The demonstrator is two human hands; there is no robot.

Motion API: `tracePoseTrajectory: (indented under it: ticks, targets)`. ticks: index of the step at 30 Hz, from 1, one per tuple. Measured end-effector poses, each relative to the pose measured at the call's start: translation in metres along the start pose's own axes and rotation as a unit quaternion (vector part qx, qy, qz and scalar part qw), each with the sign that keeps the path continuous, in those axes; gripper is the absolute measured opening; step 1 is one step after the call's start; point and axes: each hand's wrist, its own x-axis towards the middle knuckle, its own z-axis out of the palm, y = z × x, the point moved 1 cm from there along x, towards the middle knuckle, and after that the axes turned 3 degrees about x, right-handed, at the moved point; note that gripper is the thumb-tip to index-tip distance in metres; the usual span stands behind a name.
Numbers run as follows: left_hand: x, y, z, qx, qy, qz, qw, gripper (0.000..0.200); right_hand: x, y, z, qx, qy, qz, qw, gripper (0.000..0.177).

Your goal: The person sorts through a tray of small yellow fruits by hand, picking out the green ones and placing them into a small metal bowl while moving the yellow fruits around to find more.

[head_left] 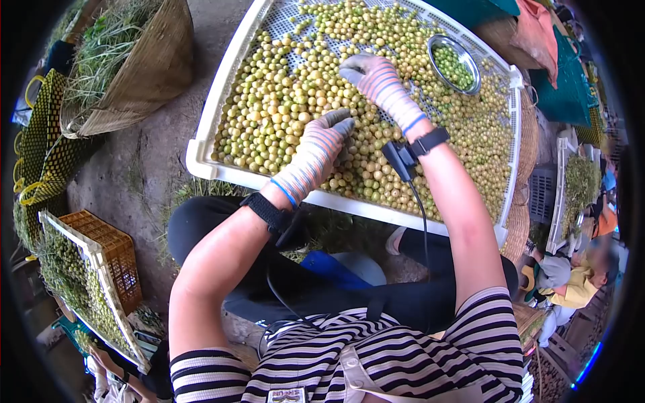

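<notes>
A white perforated tray [201, 153] holds a wide spread of small round yellow-green fruits [269, 111]. Over its near middle, my left hand [317, 153], in a striped glove with grey fingertips, has its fingers curled down at the fruits; what lies inside them is hidden. Farther in, my right hand [381, 82] wears a matching glove. Its fingers are drawn together just above the fruits, and I cannot make out anything between them. A round metal bowl [477, 79] with smaller, greener fruits sits in the tray, to the right of my right hand.
At the upper left stands a large woven basket [144, 74] of grassy stems. Another fruit tray [111, 282] leans by an orange crate [107, 248] at the left. A dark crate [541, 191] and a person in yellow [579, 289] are at the right.
</notes>
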Motion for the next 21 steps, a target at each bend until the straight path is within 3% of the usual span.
tracePoseTrajectory:
  ticks: [2, 3, 8, 9, 12, 13, 15, 16, 17, 19, 20, 21]
  targets:
    - [-0.001, 0.004, -0.004, -0.009, -0.006, 0.003, 1.0, 0.036, 0.016, 0.002, 0.01, -0.072, -0.094, -0.003, 0.993, 0.021]
    - [0.001, 0.003, -0.006, -0.01, -0.005, 0.003, 1.0, 0.036, 0.017, -0.004, 0.013, -0.096, -0.119, 0.046, 0.987, 0.023]
    - [0.005, 0.002, -0.009, -0.012, 0.022, 0.044, 0.999, 0.038, 0.023, -0.028, 0.002, -0.121, -0.186, 0.112, 0.969, 0.02]
    - [0.006, 0.004, -0.009, -0.021, 0.04, 0.058, 0.997, 0.039, 0.021, -0.019, 0.003, -0.123, -0.185, 0.113, 0.968, 0.02]
    - [0.003, 0.011, -0.007, -0.039, 0.095, 0.097, 0.99, 0.042, 0.004, -0.002, 0.001, 0.063, -0.11, 0.028, 0.991, 0.017]
    - [0.006, 0.011, -0.006, -0.062, 0.1, 0.106, 0.987, 0.044, -0.007, -0.012, -0.004, 0.061, -0.113, 0.048, 0.991, 0.016]
    - [0.006, 0.012, -0.006, 0.013, 0.07, 0.119, 0.99, 0.043, -0.029, -0.035, -0.017, 0.041, -0.091, 0.03, 0.995, 0.014]
    - [0.006, 0.012, -0.004, 0.029, 0.045, 0.101, 0.993, 0.034, -0.04, -0.042, -0.016, 0.116, -0.083, 0.062, 0.988, 0.014]
    - [0.008, 0.009, -0.001, 0.05, 0.053, 0.109, 0.991, 0.026, -0.051, -0.047, -0.021, 0.103, -0.068, 0.084, 0.989, 0.014]
    - [0.008, 0.011, 0.007, 0.079, 0.044, 0.136, 0.987, 0.023, -0.071, -0.047, -0.023, 0.304, 0.032, 0.093, 0.948, 0.015]
    - [0.008, 0.011, 0.01, 0.089, 0.036, 0.149, 0.984, 0.02, -0.088, -0.048, -0.028, 0.464, 0.039, 0.204, 0.861, 0.012]
    - [0.005, 0.012, 0.013, 0.109, 0.032, 0.126, 0.985, 0.019, -0.1, -0.053, -0.031, 0.549, 0.088, 0.243, 0.795, 0.01]
